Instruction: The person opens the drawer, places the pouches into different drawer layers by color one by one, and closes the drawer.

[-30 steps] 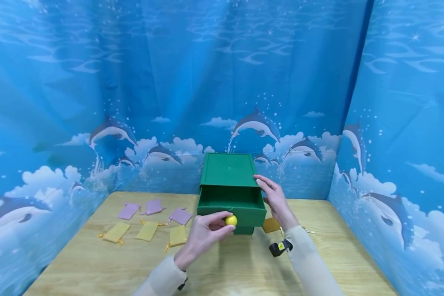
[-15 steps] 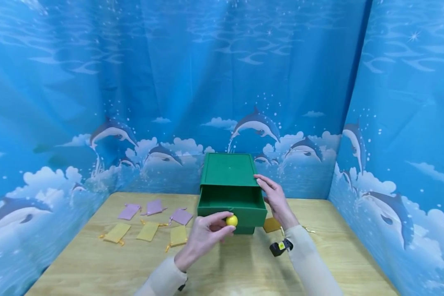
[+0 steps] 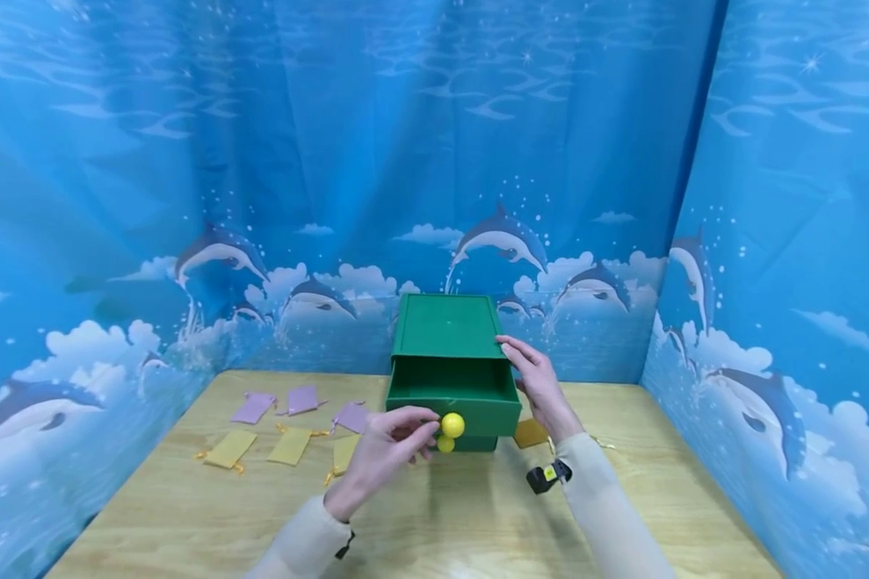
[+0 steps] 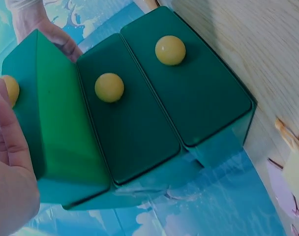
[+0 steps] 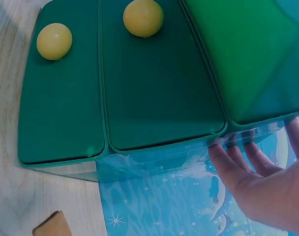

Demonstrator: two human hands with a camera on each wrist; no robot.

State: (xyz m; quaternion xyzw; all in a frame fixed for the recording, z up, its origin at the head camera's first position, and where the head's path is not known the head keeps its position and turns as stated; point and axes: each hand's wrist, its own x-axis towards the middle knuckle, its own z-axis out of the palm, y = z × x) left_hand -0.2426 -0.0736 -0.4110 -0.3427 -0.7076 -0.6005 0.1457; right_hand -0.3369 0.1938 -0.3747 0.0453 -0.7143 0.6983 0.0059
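A green cabinet (image 3: 449, 326) of three stacked drawers stands mid-table, its top drawer (image 3: 409, 412) pulled out. A round yellow knob (image 3: 452, 425) sits on that drawer's front. My left hand (image 3: 384, 450) is just left of this knob, fingertips right at its edge and no longer wrapped round it. Two lower drawers show pushed in, with yellow knobs (image 4: 109, 87) of their own in the left wrist view. My right hand (image 3: 541, 394) rests its fingers against the cabinet's right side, near the upper edge; the right wrist view shows the fingertips (image 5: 221, 155) touching that side.
Left of the cabinet lie several small drawstring pouches, purple ones (image 3: 253, 408) behind and yellow ones (image 3: 230, 448) in front. A brown-gold pouch (image 3: 530, 433) lies to the right, partly behind the right arm. Blue dolphin-print curtains (image 3: 333, 201) enclose the wooden table (image 3: 188, 515).
My left hand has let go of the top knob and drawn slightly left, so more of the knob and a lower one show. The right hand and the drawer have stayed put.
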